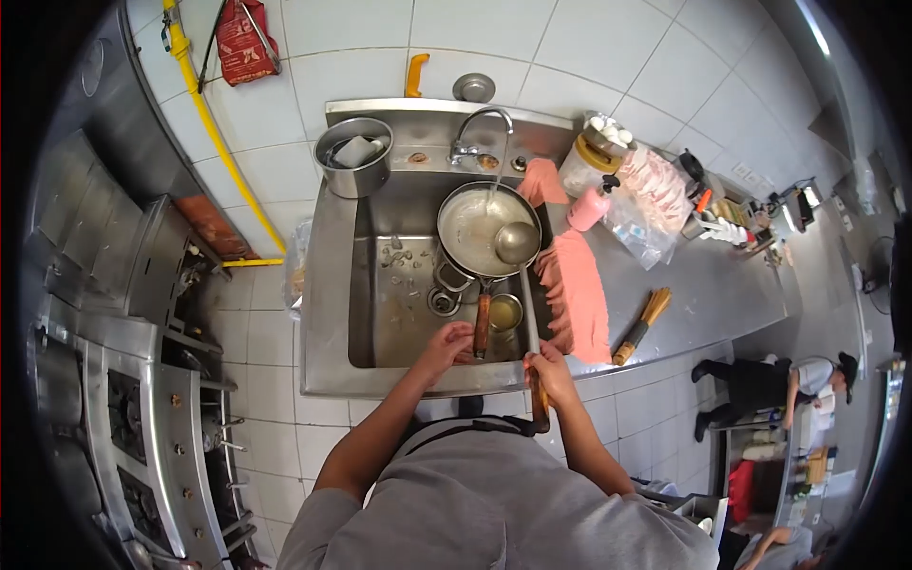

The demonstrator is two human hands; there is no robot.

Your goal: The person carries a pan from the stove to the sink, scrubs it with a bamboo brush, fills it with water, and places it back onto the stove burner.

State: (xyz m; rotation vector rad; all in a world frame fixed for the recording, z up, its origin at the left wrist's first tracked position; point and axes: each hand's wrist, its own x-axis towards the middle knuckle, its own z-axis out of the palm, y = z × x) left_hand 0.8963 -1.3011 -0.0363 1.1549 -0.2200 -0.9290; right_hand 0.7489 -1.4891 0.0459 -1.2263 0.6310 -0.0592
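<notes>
In the head view, a long-handled ladle (pixel 517 243) lies with its bowl in a frying pan (pixel 465 220) under the tap (pixel 489 119). Water runs from the tap into the pan, which contains cloudy liquid. My right hand (pixel 551 373) is wrapped around the ladle's handle near the sink's front edge. Just left of the pan's wooden handle (pixel 483 328), my left hand (pixel 446 350) hovers with loosely bent fingers apart, holding nothing I can see. Beneath the pan, small metal containers (pixel 505 312) stand in the steel sink (pixel 385 332), partly hidden.
A metal pot (pixel 353 171) stands at the sink's back left corner. Right of the basin lie a pink cloth (pixel 579 294), a pink pump bottle (pixel 591 204) and a bamboo brush (pixel 643 326). A stove (pixel 133 427) is at left; another person (pixel 788 385) stands far right.
</notes>
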